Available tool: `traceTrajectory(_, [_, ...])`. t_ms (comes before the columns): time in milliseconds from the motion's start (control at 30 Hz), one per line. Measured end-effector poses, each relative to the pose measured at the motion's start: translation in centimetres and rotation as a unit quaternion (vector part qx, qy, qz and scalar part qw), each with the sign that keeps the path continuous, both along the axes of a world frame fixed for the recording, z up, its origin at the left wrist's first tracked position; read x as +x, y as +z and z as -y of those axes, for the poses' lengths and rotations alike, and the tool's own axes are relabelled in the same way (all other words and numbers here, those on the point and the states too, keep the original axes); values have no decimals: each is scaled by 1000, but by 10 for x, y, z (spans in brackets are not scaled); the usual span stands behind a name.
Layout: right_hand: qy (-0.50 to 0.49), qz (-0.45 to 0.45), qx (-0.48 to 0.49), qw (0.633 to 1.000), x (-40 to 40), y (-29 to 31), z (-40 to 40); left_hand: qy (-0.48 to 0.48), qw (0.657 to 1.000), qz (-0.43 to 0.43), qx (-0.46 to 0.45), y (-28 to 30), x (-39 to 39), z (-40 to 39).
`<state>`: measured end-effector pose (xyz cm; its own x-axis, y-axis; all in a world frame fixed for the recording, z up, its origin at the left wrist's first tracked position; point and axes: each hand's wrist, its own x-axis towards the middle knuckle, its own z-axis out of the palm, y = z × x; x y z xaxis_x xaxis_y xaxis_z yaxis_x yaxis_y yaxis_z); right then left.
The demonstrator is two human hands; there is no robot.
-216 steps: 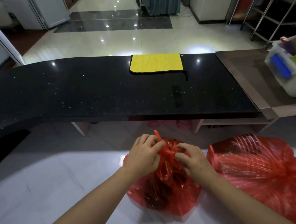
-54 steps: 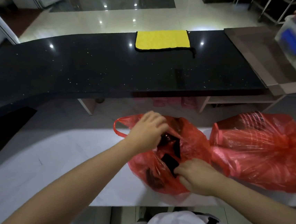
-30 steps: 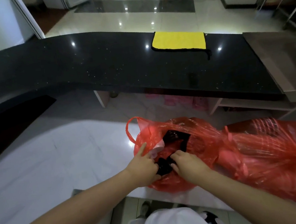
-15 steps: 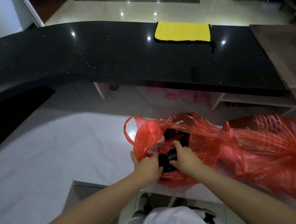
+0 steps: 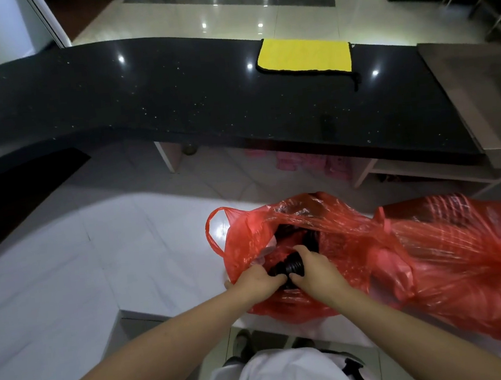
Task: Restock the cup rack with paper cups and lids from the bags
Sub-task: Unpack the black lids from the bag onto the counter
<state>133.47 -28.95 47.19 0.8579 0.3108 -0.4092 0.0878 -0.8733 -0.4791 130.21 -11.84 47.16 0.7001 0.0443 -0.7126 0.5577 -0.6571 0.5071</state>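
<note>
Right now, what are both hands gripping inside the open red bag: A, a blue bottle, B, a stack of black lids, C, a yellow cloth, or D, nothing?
B: the left hand and right hand both grip a stack of black lids in the open red bag.

Two translucent red bags (image 5: 355, 241), black lids (image 5: 292, 268), yellow black-edged cloth (image 5: 304, 57), speckled black counter (image 5: 173, 99).

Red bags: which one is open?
The left red bag, where both hands hold a stack of black lids. The right red bag is tied shut.
</note>
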Motion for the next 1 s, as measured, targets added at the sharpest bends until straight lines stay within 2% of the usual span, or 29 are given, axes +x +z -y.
traceTrajectory(133, [-11,21,17,1000,0,2,0,47,997,38,-43,-32,5,-7])
traceTrajectory(267, [-50,-6,82,995,1,3,-3,68,992,92,-46,-8,6,-6])
traceTrajectory(333, [-55,-27,100,993,1,3,-4,51,992,107,-48,4,5,-1])
traceTrajectory(433, [-53,-22,90,994,8,6,0,-7,992,125,15,11,3,2])
traceTrajectory(533, [12,58,36,998,20,12,11,-90,971,165,149,18,2,2])
traceTrajectory(633, [149,169,-53,973,34,13,25,-174,930,193,259,22,4,4])
traceTrajectory(700, [191,199,-119,954,41,16,33,-203,915,199,287,26,5,6])
traceTrajectory(833, [195,218,-178,939,47,28,48,-220,902,203,311,27,6,7])
traceTrajectory(1000, [193,193,-239,932,55,38,66,-237,887,179,354,40,4,11])
